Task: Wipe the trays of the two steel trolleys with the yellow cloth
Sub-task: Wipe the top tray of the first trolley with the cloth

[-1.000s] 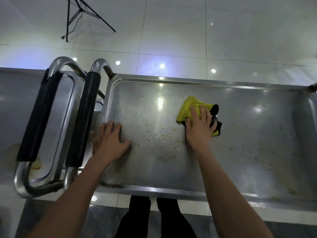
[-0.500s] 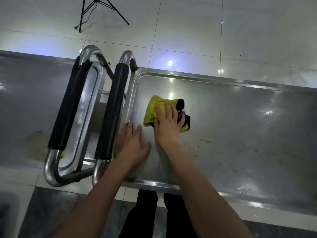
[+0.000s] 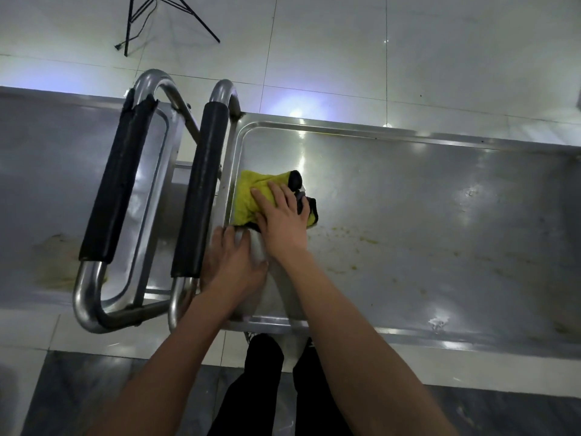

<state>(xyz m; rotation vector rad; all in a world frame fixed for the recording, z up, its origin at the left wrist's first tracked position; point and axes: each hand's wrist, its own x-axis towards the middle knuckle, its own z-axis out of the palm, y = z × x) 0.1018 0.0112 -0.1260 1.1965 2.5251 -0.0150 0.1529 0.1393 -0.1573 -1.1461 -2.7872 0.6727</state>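
Two steel trolleys stand end to end with their handles together. My right hand (image 3: pixel 283 215) presses flat on the yellow cloth (image 3: pixel 248 196), which has a black edge, at the left end of the right trolley's tray (image 3: pixel 424 199). My left hand (image 3: pixel 234 262) rests flat on the same tray's near left corner, just below the cloth and beside the handle. Yellowish crumbs and smears lie on the tray to the right of the cloth. The left trolley's tray (image 3: pixel 37 190) carries a brownish stain near its front.
Two steel handles with black foam grips, the left handle (image 3: pixel 116 190) and the right handle (image 3: pixel 201 196), stand between the trays. A black tripod (image 3: pixel 147 17) stands on the white tiled floor beyond. My legs in dark trousers (image 3: pixel 261 388) are below the tray's near rim.
My right hand slid the cloth leftwards across the tray, from its middle to its left end. My left hand stayed flat at the near left corner.
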